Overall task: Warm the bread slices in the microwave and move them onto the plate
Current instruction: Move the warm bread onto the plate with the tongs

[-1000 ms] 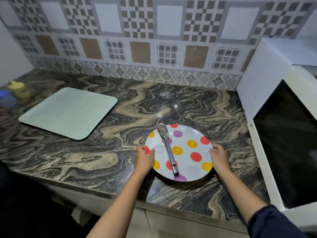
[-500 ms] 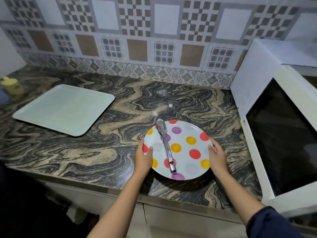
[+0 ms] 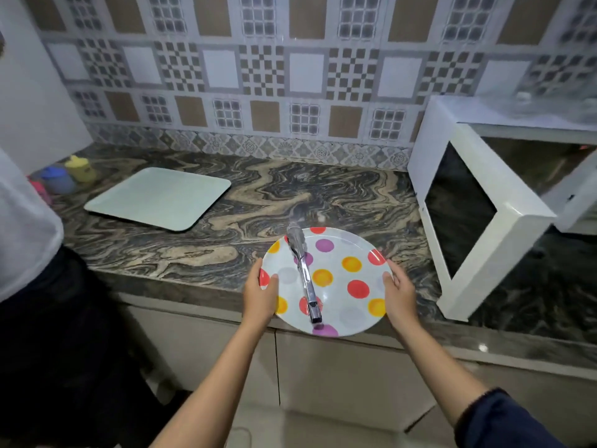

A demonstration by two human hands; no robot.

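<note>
Plate (image 3: 337, 253): lower centre, over the desk's (image 3: 226, 240) front edge, tongs (image 3: 303, 273) lying on it.
My fingers: left hand (image 3: 260, 295) and right hand (image 3: 399, 294) clamped on opposite rims.
Right: microwave (image 3: 429, 147), door open.
Left: pale tray (image 3: 158, 197).

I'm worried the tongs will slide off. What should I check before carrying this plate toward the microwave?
1. Left hand grips the plate rim: ok.
2. Right hand grips the opposite rim: ok.
3. Tongs lie wholly on the plate: ok.
4. Microwave door is open: ok.
5. Bread slices located: cannot tell, none in view.
6. Plate held level: cannot tell.
</note>
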